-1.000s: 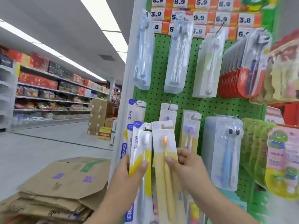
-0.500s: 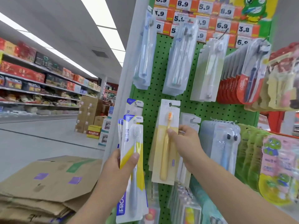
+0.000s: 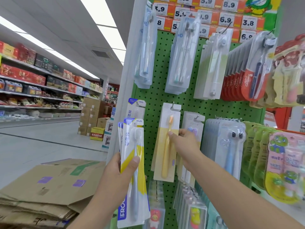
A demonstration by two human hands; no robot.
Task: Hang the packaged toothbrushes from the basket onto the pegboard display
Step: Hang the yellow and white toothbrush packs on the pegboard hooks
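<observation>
At the far left, store shelving (image 3: pixel 39 83) ran down the aisle, and flattened cardboard boxes (image 3: pixel 49 187) lay stacked in front of you. No basket was in sight, so I cannot tell how much stock was left in it.

Your left hand (image 3: pixel 120 172) gripped a small stack of white-and-yellow toothbrush packs (image 3: pixel 133 162), thumb curled across the front one. These were not yet hung. The front pack read "FROG" at its blue top corner and again, partly cut off as "FRO", up its lower left edge, with Chinese characters down the card that I could not read with confidence. Just behind them, one pack of the same brand (image 3: pixel 137 109) hung at the left edge of the green pegboard (image 3: pixel 155 96).

Further right, the yellow toothbrush pack (image 3: pixel 166 146) hung with its hole over a peg hook (image 3: pixel 173 104), and looked seated or nearly so. Your right hand (image 3: pixel 184 142) pinched its right edge, thumb on the front and fingers wrapped behind. By my judgement this pack was as good as placed, needing only release, while the handful in your left hand remained.

Beyond it hung a purple-brush pack (image 3: pixel 193 128), then blue brushes with cartoon eyes (image 3: pixel 231 146) and frog-character children's packs (image 3: pixel 287 162). In the upper row, red packs (image 3: pixel 237 85) read "Colgate". Orange price tags (image 3: pixel 226 19) across the top showed 5.9, 8.9, 6.9 and 3.8.
</observation>
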